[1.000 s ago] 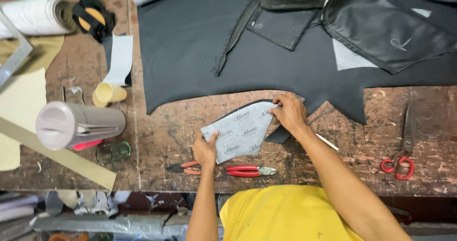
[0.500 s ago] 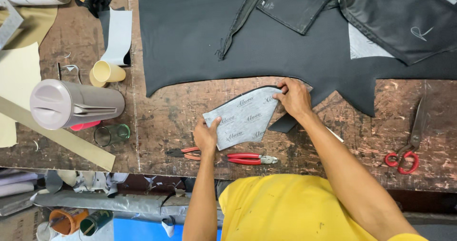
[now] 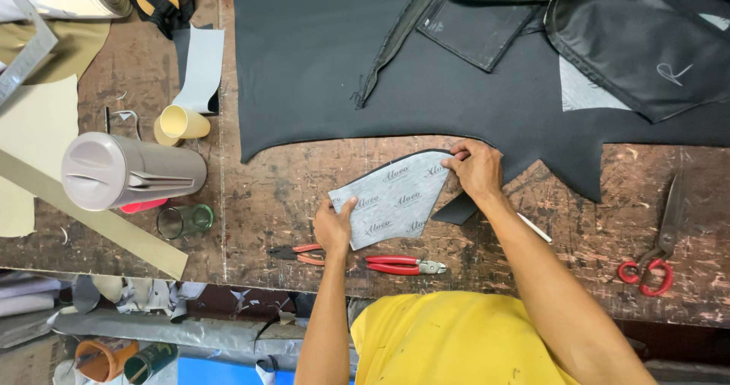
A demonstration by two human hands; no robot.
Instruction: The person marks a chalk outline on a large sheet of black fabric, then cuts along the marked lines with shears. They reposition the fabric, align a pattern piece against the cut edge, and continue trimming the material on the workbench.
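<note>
A grey fan-shaped cut piece (image 3: 391,200) with a dark edge lies over the worn wooden table (image 3: 281,187), printed side up. My left hand (image 3: 333,228) grips its lower left corner. My right hand (image 3: 476,169) pinches its upper right corner, next to the edge of a large black sheet of material (image 3: 319,58). A small black offcut (image 3: 456,210) shows just below my right hand. Red-handled pliers (image 3: 399,265) lie by the table's front edge under the piece.
A grey lidded jug (image 3: 125,172) lies on its side at left, with a yellow cup (image 3: 182,122) and a glass (image 3: 185,221) near it. Red-handled scissors (image 3: 655,240) rest at right. Black bag panels (image 3: 646,42) sit at the back right. A long beige strip (image 3: 91,214) crosses the left edge.
Both hands have kept hold of the grey piece; it has shifted slightly right and toward the black sheet's edge as the view moved.
</note>
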